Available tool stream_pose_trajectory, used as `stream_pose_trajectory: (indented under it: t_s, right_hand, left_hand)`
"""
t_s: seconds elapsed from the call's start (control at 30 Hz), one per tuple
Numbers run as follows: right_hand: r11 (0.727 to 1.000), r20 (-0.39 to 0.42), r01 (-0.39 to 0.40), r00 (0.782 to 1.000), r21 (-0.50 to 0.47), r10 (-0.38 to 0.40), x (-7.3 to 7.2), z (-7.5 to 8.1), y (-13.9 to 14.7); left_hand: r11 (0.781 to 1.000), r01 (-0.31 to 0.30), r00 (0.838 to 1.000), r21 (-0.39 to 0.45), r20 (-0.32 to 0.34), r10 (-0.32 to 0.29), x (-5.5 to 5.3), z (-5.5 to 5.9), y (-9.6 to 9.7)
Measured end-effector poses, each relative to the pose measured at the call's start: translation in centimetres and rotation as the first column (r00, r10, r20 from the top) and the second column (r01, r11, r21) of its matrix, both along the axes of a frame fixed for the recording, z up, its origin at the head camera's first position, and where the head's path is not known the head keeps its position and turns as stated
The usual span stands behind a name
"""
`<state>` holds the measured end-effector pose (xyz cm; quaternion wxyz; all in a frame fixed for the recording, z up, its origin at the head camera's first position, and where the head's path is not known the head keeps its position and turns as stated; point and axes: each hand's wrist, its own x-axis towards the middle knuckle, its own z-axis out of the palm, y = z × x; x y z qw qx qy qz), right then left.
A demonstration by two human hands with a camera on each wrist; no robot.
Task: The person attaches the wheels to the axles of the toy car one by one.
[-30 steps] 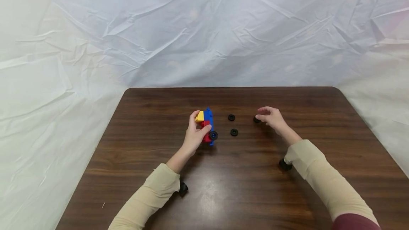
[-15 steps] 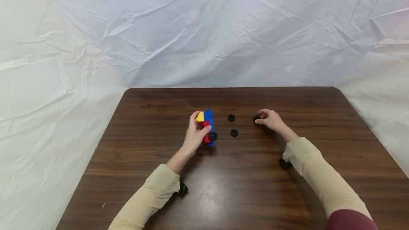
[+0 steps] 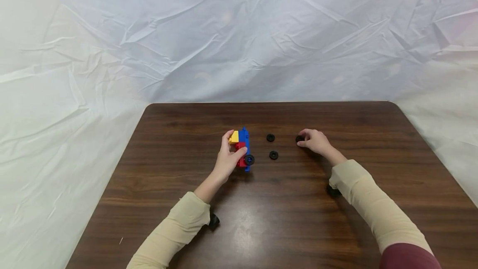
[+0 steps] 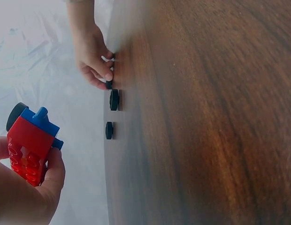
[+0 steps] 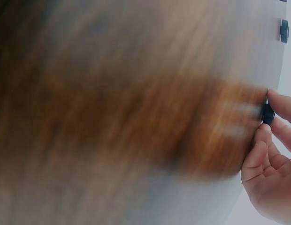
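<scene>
My left hand (image 3: 225, 159) grips a toy car (image 3: 243, 136) built of red, blue and yellow blocks, tipped on its side above the table. A black wheel (image 3: 249, 160) is fitted on the car's near end; the left wrist view shows this wheel (image 4: 16, 116) beside the blue base, with red studs towards the palm. Off to the right, my right hand (image 3: 315, 141) pinches a loose black tyre (image 3: 299, 138) at the tabletop. Thumb and fingers lie on either side of that tyre (image 5: 268, 114) in the right wrist view.
Between the hands, two more black tyres, a far one (image 3: 270, 137) and a nearer one (image 3: 274, 155), lie flat on the brown wooden table (image 3: 284, 219). Behind the table's far edge hangs a wrinkled white sheet (image 3: 209, 53).
My right hand has shifted slightly towards me, and its fingers have come together around the loose tyre. The left hand with the toy car has stayed nearly still.
</scene>
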<state>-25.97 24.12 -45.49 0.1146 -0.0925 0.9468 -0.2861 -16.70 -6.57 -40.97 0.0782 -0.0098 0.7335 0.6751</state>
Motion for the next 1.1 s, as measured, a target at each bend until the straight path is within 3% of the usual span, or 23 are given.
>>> stream_pose_trajectory:
  t_s: [0.2, 0.47, 0.63, 0.7, 1.1]
  right_hand:
    - [1.0, -0.013, 0.005, 1.0, -0.002, -0.005, 0.1, 0.1, 0.0]
    - [0.99, 0.007, 0.034, 0.999, -0.138, -0.033, 0.9, 0.5, 0.2]
    - [0.973, 0.01, 0.061, 0.998, -0.221, -0.06, 1.3, 0.9, -0.1]
    - [0.966, -0.006, 0.058, 0.998, -0.251, -0.062, 1.6, 1.4, -0.4]
    - [0.912, -0.088, -0.022, 0.996, -0.409, -0.015, 3.4, 3.7, -3.7]
  left_hand:
    - [1.0, -0.005, 1.0, -0.014, -0.015, 0.005, 0.0, -0.4, 0.0]
    - [1.0, -0.005, 1.0, -0.006, 0.001, 0.005, 0.1, 0.0, 0.0]
    - [1.0, 0.011, 1.0, 0.0, 0.008, -0.011, 0.1, 0.0, -0.1]
    - [1.0, 0.009, 1.0, 0.006, 0.002, -0.009, 0.0, -0.5, -0.1]
    - [1.0, -0.002, 1.0, 0.007, 0.007, 0.002, 0.0, -0.8, 0.1]
